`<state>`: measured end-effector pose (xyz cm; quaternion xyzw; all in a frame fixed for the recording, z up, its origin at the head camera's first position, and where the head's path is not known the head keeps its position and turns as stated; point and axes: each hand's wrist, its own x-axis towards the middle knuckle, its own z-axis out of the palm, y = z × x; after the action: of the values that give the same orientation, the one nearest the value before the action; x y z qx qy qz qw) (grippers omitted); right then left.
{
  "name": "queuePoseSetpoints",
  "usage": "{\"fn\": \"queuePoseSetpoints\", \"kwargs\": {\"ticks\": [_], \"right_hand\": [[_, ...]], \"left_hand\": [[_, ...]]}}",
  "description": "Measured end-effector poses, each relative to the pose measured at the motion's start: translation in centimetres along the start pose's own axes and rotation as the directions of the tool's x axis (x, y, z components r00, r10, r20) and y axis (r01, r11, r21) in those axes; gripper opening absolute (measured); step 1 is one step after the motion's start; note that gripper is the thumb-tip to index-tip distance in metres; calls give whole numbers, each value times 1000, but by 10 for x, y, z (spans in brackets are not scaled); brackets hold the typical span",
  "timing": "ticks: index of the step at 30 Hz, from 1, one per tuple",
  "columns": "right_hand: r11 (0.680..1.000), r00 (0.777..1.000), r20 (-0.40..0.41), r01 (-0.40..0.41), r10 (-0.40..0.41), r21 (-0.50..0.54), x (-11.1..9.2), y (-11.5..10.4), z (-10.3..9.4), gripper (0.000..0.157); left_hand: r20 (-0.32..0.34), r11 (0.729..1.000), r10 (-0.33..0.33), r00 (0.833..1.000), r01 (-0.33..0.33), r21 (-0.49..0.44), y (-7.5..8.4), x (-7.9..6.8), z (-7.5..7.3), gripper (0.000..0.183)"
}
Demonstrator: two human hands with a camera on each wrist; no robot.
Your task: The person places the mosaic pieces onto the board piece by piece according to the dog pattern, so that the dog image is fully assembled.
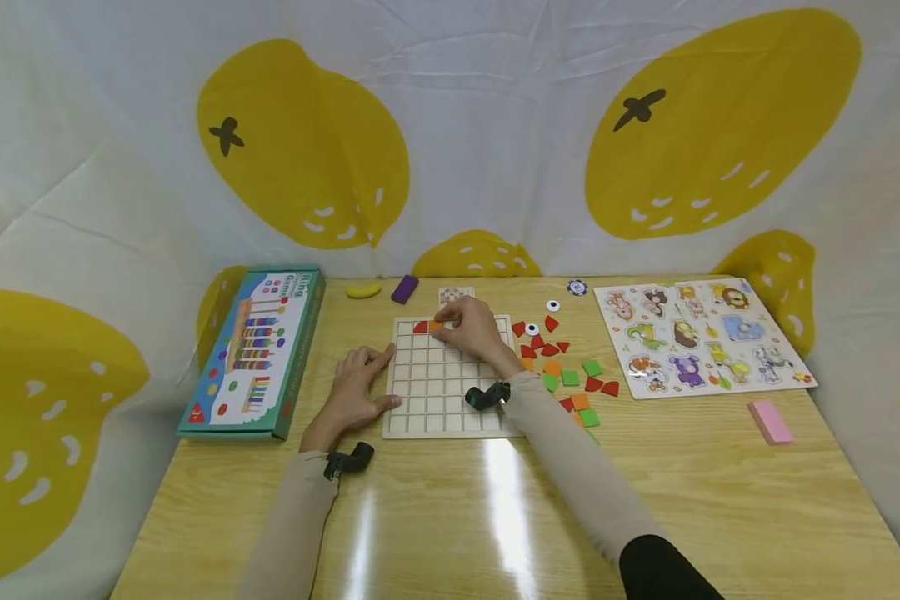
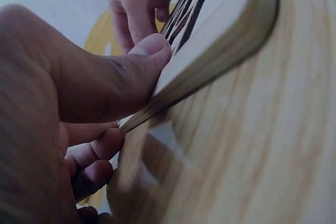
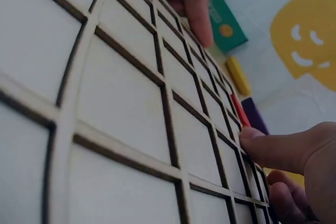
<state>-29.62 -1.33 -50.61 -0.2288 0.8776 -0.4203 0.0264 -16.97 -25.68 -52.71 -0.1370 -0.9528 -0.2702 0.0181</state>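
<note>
A wooden grid board [image 1: 427,423] lies flat on the table, its square cells framed by raised strips. My left hand [image 1: 354,392] rests along its left edge, thumb against the rim and index finger reaching up the side; the left wrist view shows the thumb [image 2: 118,80] pressed at the board's edge. At the top row, my right hand [image 1: 468,327] pinches an orange tile [image 1: 437,326] between thumb and fingers. Just left of that tile, a red quarter-round piece [image 1: 420,327] sits in the row. In the right wrist view, the fingers hide the orange tile.
Loose red, green [image 1: 570,377] and orange pieces lie right of the board. Around it are a small patterned card [image 1: 456,294], a yellow banana-shaped piece [image 1: 363,290], a purple block [image 1: 405,289], a game box [image 1: 251,354], an animal puzzle board [image 1: 705,336] and a pink block [image 1: 770,422].
</note>
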Motion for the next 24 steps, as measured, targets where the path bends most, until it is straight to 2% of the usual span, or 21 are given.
{"fn": "queuePoseSetpoints", "kwargs": {"ticks": [3, 7, 11, 14, 18, 21, 24], "right_hand": [[1000, 1000, -2, 16, -16, 1, -1, 1, -2, 24], [998, 999, -4, 36, -36, 58, -9, 6, -14, 32], [996, 1000, -22, 20, -18, 90, -29, 16, -53, 36], [1000, 1000, -23, -12, 12, 18, -46, 30, -94, 33], [985, 999, 41, -20, 27, -171, -58, 57, -137, 36], [968, 993, 111, -15, 44, -250, -60, 76, -149, 39], [961, 988, 145, -20, 62, -276, -62, 88, -149, 36]], "left_hand": [[-11, 1000, 13, 1000, -13, -4, 2, 1, 0, 89], [-5, 1000, 22, 1000, -22, -15, 4, 2, 3, 91], [8, 1000, 20, 1000, -20, -10, 4, 1, 5, 92], [-1, 1000, 20, 1000, -20, -7, 4, -1, 6, 91], [-15, 1000, 20, 1000, -21, -10, 3, -2, 2, 91], [-25, 1000, 24, 999, -24, -10, 3, -3, 0, 91], [-31, 999, 35, 999, -35, -6, 2, -2, 1, 90]]}}
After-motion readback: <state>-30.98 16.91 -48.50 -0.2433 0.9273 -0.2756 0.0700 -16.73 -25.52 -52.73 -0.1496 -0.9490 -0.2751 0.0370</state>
